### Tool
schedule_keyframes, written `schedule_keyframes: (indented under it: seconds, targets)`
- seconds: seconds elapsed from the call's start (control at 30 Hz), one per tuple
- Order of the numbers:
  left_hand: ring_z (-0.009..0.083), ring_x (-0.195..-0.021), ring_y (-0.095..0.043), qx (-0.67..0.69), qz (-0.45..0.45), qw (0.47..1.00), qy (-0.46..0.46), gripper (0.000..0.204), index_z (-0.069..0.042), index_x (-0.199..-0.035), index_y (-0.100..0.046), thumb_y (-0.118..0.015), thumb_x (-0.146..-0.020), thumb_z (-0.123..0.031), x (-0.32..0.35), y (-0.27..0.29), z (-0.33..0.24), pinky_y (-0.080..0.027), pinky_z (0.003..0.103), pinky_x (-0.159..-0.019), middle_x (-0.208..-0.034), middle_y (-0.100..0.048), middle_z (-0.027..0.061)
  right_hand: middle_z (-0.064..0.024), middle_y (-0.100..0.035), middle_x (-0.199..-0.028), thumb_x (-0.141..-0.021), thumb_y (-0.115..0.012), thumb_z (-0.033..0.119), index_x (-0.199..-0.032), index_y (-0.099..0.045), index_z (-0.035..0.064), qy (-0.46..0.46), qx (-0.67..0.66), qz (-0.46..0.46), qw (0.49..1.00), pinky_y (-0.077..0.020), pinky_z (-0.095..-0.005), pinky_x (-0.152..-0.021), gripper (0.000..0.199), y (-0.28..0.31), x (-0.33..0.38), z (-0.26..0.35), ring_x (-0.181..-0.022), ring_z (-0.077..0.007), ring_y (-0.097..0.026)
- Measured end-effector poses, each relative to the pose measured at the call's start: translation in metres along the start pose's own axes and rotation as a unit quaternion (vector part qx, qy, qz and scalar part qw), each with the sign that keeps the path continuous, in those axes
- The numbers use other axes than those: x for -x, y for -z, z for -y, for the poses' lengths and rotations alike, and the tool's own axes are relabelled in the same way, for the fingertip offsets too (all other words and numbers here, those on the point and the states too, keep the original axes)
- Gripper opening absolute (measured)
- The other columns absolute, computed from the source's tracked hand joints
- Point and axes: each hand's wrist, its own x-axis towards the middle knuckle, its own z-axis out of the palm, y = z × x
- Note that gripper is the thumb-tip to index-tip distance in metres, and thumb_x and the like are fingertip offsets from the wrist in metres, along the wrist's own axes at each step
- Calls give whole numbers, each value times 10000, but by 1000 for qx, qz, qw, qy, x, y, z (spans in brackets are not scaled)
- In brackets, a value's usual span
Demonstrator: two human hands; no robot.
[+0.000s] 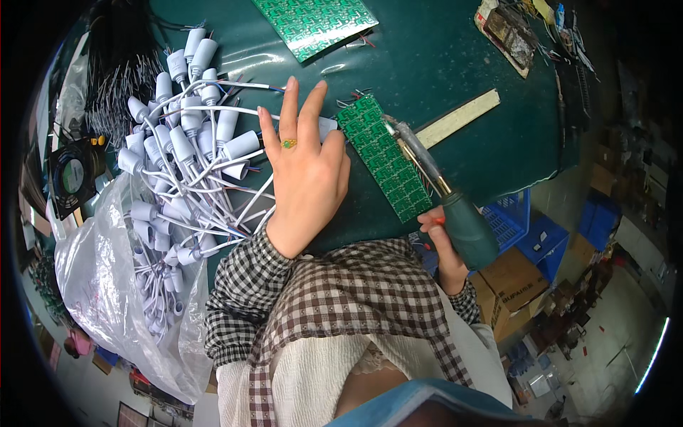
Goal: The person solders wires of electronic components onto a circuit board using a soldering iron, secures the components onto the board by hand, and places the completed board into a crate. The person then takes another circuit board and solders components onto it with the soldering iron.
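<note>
My left hand, a ring on one finger, hangs over the near end of some white cords. Three fingers stretch out, while the index finger and thumb are bent close together; what is between them is hidden. A white lamp socket shows beside the index finger. Next to it lies a narrow green circuit board, with thin coloured wires at its far end. My right hand grips a soldering iron with a dark green handle and a red trigger. Its metal tip rests over the board's right edge, touching or just above; I cannot tell which.
A heap of white lamp sockets with cords covers the table's left, spilling into a clear plastic bag. A larger green board panel lies at the back. A pale strip sits right. A small fan stands far left, blue crates right.
</note>
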Motion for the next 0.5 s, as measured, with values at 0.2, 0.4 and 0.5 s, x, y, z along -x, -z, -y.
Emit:
schedule_keyframes:
  seconds: [0.2, 0.4, 0.5]
  targets:
    - [446, -1391, -249, 48, 9, 999, 8, 82, -9, -745, -586, -632, -770, -71, -5, 2, 2, -133, 691, -1079, -1387, -418, 193, -180, -655, -1004, -812, -675, -58, -1298, -431, -63, -24, -10, 2, 1000, -560, -351, -799, 545, 2, 5, 1, -911, -243, -672]
    - [444, -1383, -258, 23, 35, 999, 10, 86, 4, -735, -589, -629, -749, -71, -9, 0, 3, -128, 690, -1082, -1340, -445, 196, -172, -664, -995, -808, -688, -49, -1294, -450, -62, -18, -27, 2, 999, -554, -364, -820, 541, -1, 5, 4, -903, -236, -674]
    - [443, -1378, -264, 29, 44, 999, 10, 79, 9, -732, -590, -625, -736, -62, -11, 0, 4, -135, 687, -1084, -1325, -451, 199, -163, -676, -982, -790, -709, -43, -1268, -482, -67, -19, -1, 2, 1000, -547, -346, -829, 530, 0, 7, 4, -885, -213, -679]
